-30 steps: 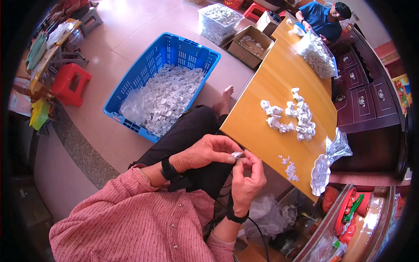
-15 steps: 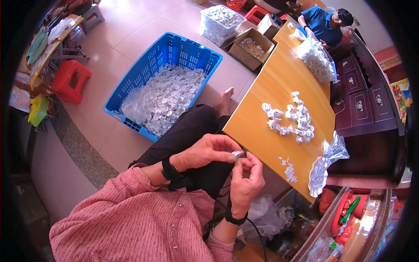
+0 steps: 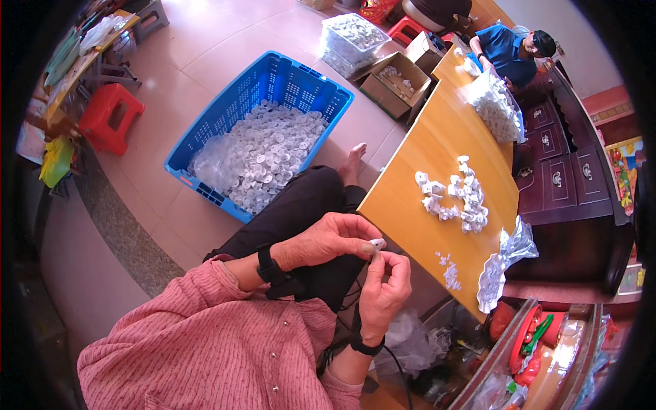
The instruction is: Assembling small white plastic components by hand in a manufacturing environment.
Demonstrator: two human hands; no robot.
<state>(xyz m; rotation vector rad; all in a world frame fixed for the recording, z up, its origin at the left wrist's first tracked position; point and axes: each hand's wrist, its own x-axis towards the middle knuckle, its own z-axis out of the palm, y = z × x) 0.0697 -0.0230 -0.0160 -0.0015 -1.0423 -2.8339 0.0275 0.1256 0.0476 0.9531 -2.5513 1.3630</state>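
The left hand (image 3: pixel 316 244) pinches 1 small white part (image 3: pixel 378 243); whether the right hand (image 3: pixel 385 290), just beside, grips it is unclear.

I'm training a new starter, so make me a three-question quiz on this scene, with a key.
1. True or false: the blue basket stands on the floor.
2. What colour is the small part in the left hand? A red; B white; C green.
3. How many of the camera wearer's wrists have a black band?

Key: 1 true; 2 B; 3 two.
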